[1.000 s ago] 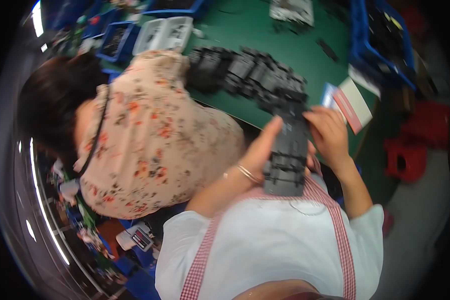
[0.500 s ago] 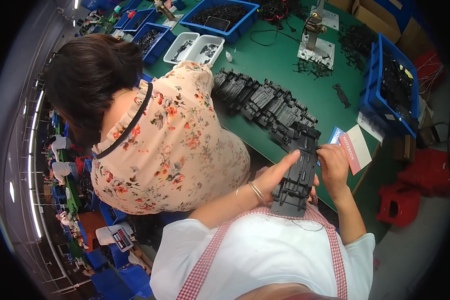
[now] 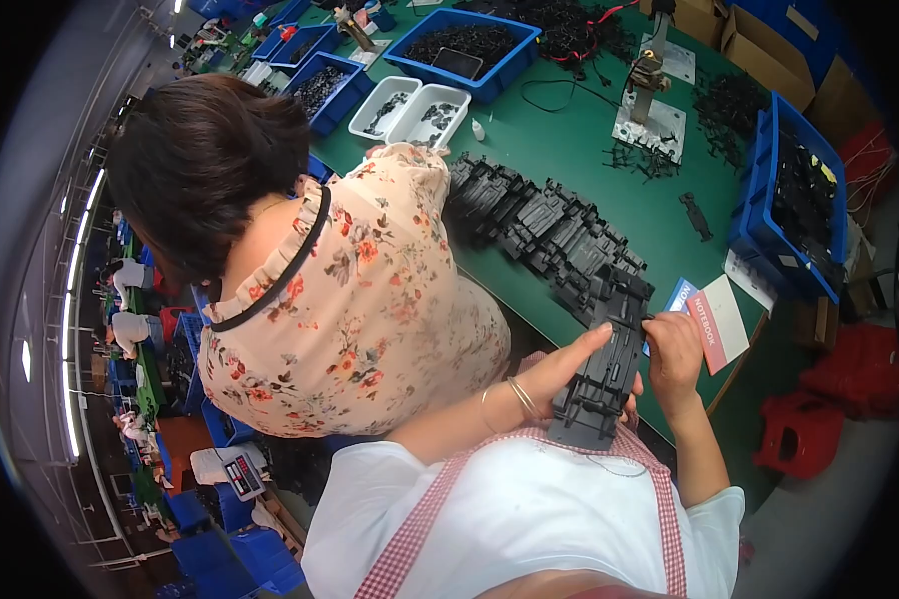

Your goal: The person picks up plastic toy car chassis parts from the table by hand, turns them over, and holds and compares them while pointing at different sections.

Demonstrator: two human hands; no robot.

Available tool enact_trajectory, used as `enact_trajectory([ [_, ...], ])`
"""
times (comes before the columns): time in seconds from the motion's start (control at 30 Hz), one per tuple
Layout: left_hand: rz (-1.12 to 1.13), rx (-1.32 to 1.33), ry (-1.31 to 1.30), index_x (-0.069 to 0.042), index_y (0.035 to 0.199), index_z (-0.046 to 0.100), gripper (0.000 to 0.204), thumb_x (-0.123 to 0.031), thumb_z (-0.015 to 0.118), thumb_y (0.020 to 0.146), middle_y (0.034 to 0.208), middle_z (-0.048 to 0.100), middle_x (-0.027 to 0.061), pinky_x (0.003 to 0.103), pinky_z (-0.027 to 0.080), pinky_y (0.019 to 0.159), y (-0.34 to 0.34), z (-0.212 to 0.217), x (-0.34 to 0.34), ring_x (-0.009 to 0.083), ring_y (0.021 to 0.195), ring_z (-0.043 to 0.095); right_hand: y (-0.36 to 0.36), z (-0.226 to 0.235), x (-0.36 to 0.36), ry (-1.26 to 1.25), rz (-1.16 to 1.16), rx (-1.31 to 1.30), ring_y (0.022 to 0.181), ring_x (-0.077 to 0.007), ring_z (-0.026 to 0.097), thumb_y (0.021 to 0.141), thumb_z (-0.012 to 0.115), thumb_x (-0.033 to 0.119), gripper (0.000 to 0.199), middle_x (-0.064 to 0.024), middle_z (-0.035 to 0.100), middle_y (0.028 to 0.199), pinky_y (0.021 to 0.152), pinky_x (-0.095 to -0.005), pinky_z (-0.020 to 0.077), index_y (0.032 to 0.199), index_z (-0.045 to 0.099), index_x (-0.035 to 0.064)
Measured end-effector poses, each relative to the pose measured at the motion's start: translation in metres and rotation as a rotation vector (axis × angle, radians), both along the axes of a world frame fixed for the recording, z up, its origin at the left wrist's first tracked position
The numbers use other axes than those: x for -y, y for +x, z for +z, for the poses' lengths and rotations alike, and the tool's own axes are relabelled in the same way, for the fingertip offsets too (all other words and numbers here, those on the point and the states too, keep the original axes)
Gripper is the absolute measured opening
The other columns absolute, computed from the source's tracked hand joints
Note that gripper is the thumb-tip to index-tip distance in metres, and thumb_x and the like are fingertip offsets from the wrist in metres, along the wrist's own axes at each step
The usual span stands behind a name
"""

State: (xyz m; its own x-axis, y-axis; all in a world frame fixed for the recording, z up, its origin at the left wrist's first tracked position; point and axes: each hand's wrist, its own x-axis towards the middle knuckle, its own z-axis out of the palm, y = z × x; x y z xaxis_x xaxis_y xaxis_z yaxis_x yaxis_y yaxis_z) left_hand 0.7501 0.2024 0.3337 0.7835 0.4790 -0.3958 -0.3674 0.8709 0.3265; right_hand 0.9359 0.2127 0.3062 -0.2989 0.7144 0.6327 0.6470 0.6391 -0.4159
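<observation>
held pt [image 3: 609, 374] before pts row [image 3: 559, 232] | row on tbl [image 3: 561, 142] | co-wkr [image 3: 355, 309] L | bklts [image 3: 721, 324], bin [image 3: 745, 235] R

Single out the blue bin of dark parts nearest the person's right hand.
The bin at the view's right; the other such bins stand farther from the right hand, toward the left.

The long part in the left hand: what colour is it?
The long part is dark grey, nearly black; it shows best in the head view.

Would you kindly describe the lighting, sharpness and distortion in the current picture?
Head view: the black part in the left hand looks fairly sharp; head view: a strip light glares white and bows with the lens; head view: the outer rim falls into darkness.
</observation>
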Motion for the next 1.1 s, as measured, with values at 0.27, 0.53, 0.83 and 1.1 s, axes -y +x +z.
enact_trajectory([
  [0.27,-0.002,-0.004,-0.051,-0.001,0.102,0.051,0.059,-0.054,0.03,0.092,0.088,0.061,0.0137,0.034,0.055,0.067,0.002,-0.002,-0.011,0.0237,0.073,0.064,0.003,-0.013,-0.011,0.005,0.024,-0.057,0.074,-0.0288,0.057,0.065,0.06,-0.003,0.026,-0.0107,0.056,0.077,0.068,-0.0397,0.0467,0.09,0.053,0.002],
  [0.53,0.039,-0.032,-0.064,0.0,0.102,0.05,0.057,-0.053,0.031,0.092,0.086,0.061,0.0142,0.034,0.055,0.066,0.003,-0.005,-0.03,0.0244,0.072,0.064,0.001,-0.016,-0.028,0.003,0.028,-0.021,0.075,-0.0285,0.058,0.063,0.061,-0.004,0.032,-0.0104,0.057,0.08,0.069,-0.0395,0.0469,0.093,0.053,0.0028],
  [0.83,0.06,-0.018,-0.092,0.0,0.102,0.05,0.055,-0.051,0.031,0.093,0.086,0.061,0.0144,0.035,0.054,0.067,0.005,-0.007,-0.028,0.0248,0.073,0.064,0.005,-0.022,-0.033,-0.006,0.051,-0.037,0.076,-0.0289,0.058,0.064,0.062,-0.004,0.031,-0.0112,0.058,0.08,0.069,-0.0396,0.0468,0.094,0.054,0.0018],
  [1.1,-0.001,0.076,-0.232,0.004,0.106,0.052,0.065,-0.057,0.034,0.09,0.089,0.062,0.0172,0.037,0.055,0.069,0.008,-0.018,-0.041,0.0278,0.074,0.064,0.013,-0.035,-0.042,0.014,0.0,-0.036,0.074,-0.0311,0.058,0.07,0.063,-0.001,0.017,-0.0128,0.058,0.078,0.068,-0.0395,0.0478,0.086,0.058,0.0026],
])
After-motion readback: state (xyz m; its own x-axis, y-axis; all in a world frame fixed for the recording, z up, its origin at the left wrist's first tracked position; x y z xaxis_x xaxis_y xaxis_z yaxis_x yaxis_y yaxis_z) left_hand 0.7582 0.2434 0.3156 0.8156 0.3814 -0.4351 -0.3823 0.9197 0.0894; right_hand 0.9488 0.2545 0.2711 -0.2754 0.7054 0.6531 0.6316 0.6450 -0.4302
